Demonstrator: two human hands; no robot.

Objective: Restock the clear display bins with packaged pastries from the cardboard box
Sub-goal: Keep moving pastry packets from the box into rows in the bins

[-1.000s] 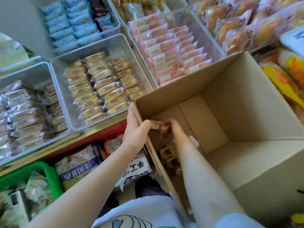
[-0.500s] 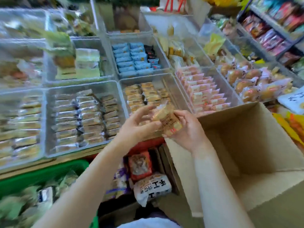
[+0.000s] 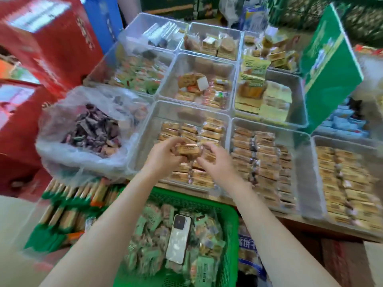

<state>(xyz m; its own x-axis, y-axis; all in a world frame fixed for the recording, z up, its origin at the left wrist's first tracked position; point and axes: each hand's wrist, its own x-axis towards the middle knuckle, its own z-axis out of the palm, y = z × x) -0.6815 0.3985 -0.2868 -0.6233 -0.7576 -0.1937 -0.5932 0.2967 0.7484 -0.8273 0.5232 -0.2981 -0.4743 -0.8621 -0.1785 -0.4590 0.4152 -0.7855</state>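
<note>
Both hands meet over the nearest clear bin [image 3: 145,129]. The left hand [image 3: 160,156] curls its fingers round one end of a wrapped pastry [image 3: 187,151], and the right hand [image 3: 215,160] pinches the other end with fingertips and thumb. The pastry hangs just above the rows already lying in that bin, not yet set down.

It looks light: a soft cake in thin, glossy film. The film is probably slippery and the cake inside would crush under a hard squeeze, so a gentle hold at the crimped ends or across the short sides seems best, much as the hands have it now.

One pastry is in hand, as far as the blur allows; there may be a second beneath it. The bin below holds roughly three columns of the same packets, too smeared to count exactly. To its right stand two more bins [image 3: 306,183] filled with similar packets. Behind lie about six further bins of mixed snacks. On the left sits one plastic bag [image 3: 62,154] of dark sweets. Nearest the person is one green basket [image 3: 232,224] with one phone [image 3: 178,239] lying on its packets. The cardboard box is out of view.
</note>
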